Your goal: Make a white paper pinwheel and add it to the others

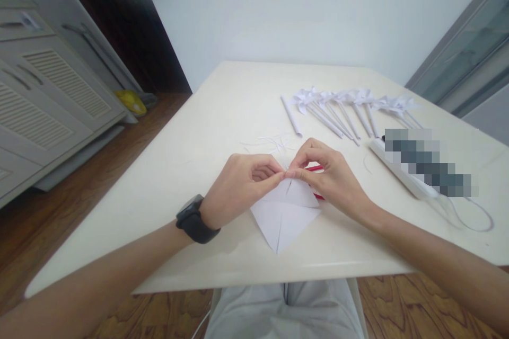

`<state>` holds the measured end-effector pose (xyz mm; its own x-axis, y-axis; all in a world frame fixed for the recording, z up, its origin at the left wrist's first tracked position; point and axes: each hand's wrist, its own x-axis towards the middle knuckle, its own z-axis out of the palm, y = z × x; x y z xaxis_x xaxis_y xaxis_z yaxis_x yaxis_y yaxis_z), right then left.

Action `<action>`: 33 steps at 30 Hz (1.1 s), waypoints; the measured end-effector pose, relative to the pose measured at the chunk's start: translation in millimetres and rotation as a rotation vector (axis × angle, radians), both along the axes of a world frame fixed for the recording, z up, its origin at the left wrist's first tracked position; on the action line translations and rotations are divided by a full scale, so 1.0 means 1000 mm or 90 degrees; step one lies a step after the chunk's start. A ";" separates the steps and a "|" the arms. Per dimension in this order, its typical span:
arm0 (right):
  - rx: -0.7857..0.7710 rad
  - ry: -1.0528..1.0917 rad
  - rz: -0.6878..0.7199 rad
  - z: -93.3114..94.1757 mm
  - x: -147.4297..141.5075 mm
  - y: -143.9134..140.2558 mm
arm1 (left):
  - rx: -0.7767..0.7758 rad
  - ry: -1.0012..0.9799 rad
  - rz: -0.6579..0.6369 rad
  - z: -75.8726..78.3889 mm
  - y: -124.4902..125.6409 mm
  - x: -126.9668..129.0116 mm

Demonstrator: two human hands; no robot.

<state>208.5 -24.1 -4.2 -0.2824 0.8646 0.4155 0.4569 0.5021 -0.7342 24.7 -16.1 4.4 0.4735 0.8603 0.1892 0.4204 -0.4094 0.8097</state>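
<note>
A white square of paper [280,222] lies near the table's front edge with one corner towards me, slit along its diagonals. At its far part, my left hand [248,183] pinches the paper between thumb and forefinger. My right hand [322,169] pinches it too, its fingertips touching those of the left. Exactly what sits between the fingertips is hidden. Behind my right hand, the red handles of what look like scissors [318,197] show in part. Thin white strips [274,142] lie loose just beyond my hands.
Several white paper pinwheels [360,98] with rolled paper sticks lie in a row at the table's back right. A single rolled paper tube [291,115] lies left of them. To the right is a white power strip [405,172] with a cable. A wall stands behind the table [191,132].
</note>
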 end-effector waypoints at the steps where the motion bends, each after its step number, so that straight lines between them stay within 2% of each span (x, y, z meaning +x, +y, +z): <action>1: -0.007 -0.002 0.002 0.000 0.000 0.000 | 0.000 0.001 0.003 0.000 0.001 -0.001; 9: -0.028 -0.012 -0.013 0.004 0.002 0.002 | -0.019 0.000 0.015 -0.002 0.005 -0.003; 26: -0.048 -0.013 0.031 0.000 0.000 0.002 | -0.005 0.007 -0.010 -0.003 0.001 0.000; 33: -0.038 -0.017 0.008 0.001 -0.001 0.001 | 0.003 0.021 -0.011 -0.003 0.001 0.000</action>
